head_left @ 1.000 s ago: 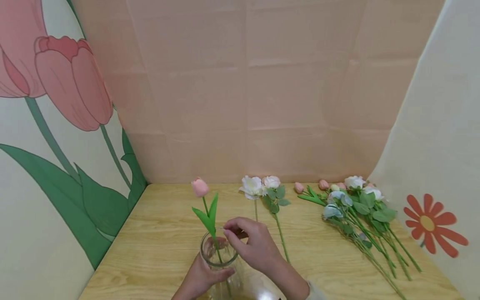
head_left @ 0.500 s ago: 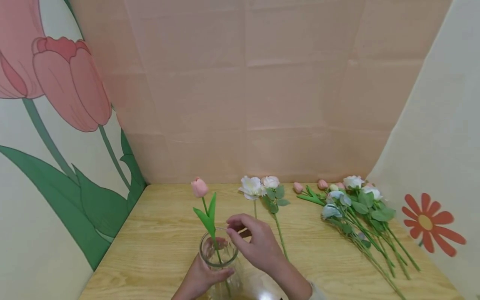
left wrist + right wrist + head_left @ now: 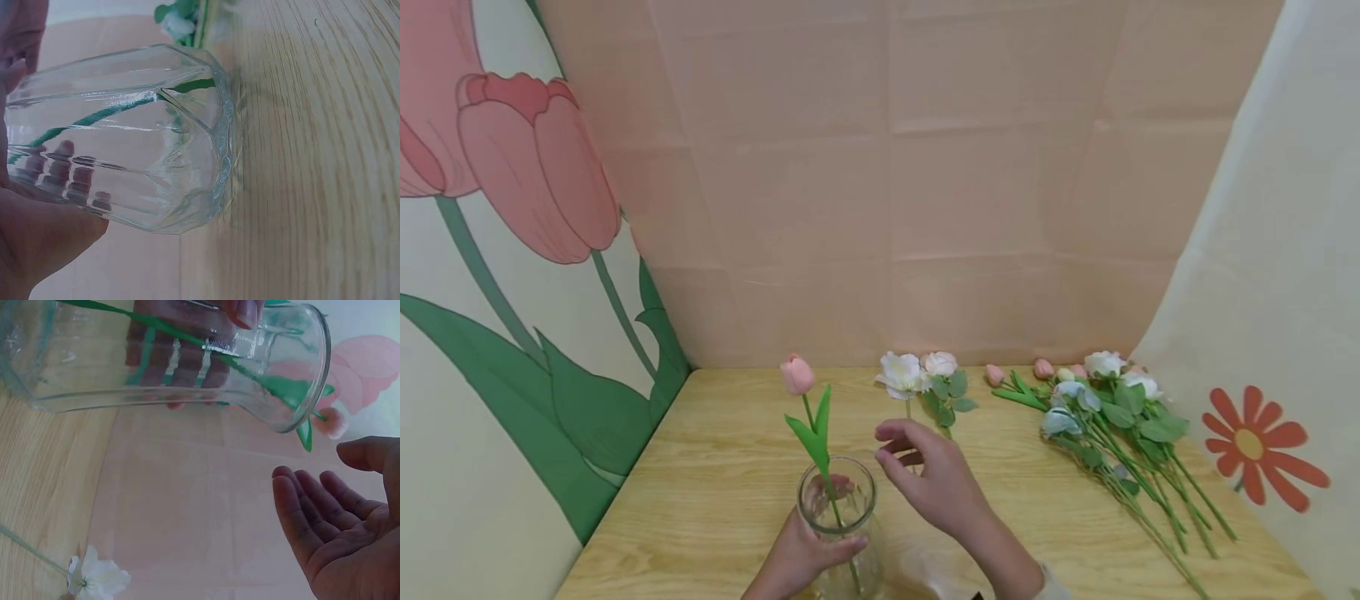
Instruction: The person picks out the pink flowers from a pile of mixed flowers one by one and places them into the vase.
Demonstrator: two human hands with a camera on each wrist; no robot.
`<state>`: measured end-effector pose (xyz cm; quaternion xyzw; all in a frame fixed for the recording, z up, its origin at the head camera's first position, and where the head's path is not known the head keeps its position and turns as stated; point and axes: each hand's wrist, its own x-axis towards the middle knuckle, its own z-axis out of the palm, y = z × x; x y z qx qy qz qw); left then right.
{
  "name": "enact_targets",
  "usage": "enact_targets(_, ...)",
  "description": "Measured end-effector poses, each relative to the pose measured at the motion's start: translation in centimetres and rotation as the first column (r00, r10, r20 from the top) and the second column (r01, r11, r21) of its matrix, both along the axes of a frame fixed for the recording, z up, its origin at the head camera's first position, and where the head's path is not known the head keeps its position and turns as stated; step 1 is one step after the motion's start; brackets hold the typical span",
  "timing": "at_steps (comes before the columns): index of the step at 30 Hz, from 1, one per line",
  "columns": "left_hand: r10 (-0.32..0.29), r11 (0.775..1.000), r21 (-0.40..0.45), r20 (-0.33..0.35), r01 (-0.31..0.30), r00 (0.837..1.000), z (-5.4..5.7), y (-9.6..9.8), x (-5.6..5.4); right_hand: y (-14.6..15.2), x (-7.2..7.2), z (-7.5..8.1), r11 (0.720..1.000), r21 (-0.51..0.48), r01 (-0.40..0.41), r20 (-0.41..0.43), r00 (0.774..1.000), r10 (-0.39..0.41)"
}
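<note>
Glass vase [image 3: 863, 522], clear, one: lower centre of head frame, base on bench [image 3: 700, 500]. Our left grip [image 3: 808, 550]: curled round vase wall, holding it. Pink tulip [image 3: 797, 375], one: stem inside vase, green leaves and bloom above rim. Our right grip [image 3: 936, 479]: right of vase, apart from it, fingers loosely bent, nothing held. White flower [image 3: 901, 375], pale pink rose [image 3: 940, 364]: we find both lying at centre. Mixed flower bundle [image 3: 1112, 417]: lying at lower right.
</note>
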<state>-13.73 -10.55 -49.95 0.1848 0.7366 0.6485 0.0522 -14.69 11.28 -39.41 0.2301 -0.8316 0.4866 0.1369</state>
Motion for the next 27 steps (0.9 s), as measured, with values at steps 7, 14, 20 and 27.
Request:
enact_targets(7,0.02,0.999,-0.025,-0.025,-0.021,0.999,0.1,-0.1,0.2,1.3,-0.3,-0.5,0.998,0.046,0.037,0.063,0.997,-0.04)
enact_targets(14,0.023,1.0,-0.011,-0.031,-0.023,0.999,0.1,0.0,0.4,2.7,-0.4,-1.1,0.99,0.104,0.095,0.119,0.987,-0.107)
enact_targets(20,0.036,0.999,-0.034,-0.038,-0.037,0.999,0.2,0.0,0.4,4.3,-0.5,-1.8,0.98,0.148,0.136,0.164,0.973,-0.16)
enact_targets(27,0.025,0.998,-0.048,-0.032,-0.026,0.999,0.2,0.0,0.4,6.7,-0.6,-2.4,0.967,0.187,0.175,0.217,0.952,-0.215)
